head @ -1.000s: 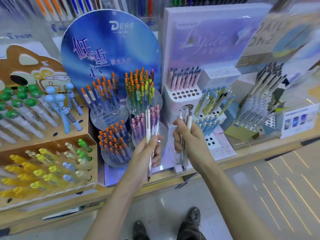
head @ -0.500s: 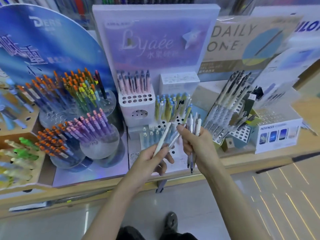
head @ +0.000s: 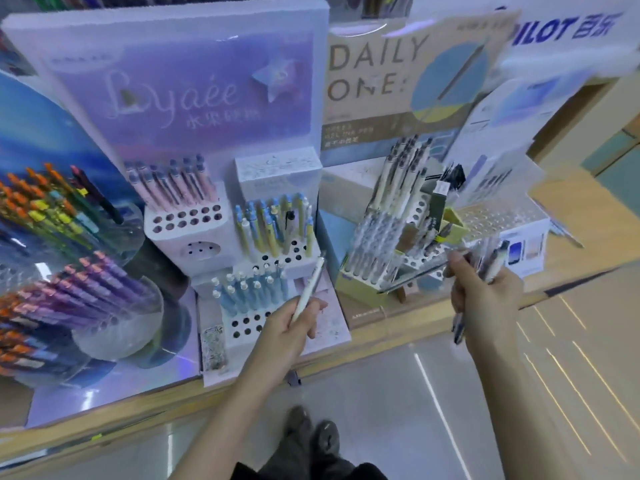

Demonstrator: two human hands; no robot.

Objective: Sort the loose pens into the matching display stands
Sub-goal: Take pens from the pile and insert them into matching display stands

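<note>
1. Left of the work area, a clear round tub (head: 114,327) holds purple pens.
2. Left hand (head: 287,327) pinches one white pen (head: 308,289), slanted over the lilac "Lyaée" tiered stand (head: 180,109), just beside its pale-blue pens (head: 249,289).
3. Right hand (head: 485,289) grips a bundle of loose pens (head: 491,254) before the beige "DAILY ONE" stand (head: 377,81), whose slots hold white pens (head: 381,237).
4. The hands were near each other 0.5 s ago and are now well apart.

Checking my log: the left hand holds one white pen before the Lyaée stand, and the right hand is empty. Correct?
Not empty: in the head view the right hand grips a bunch of pens. The left hand holds one white pen before the Lyaée stand.
</note>
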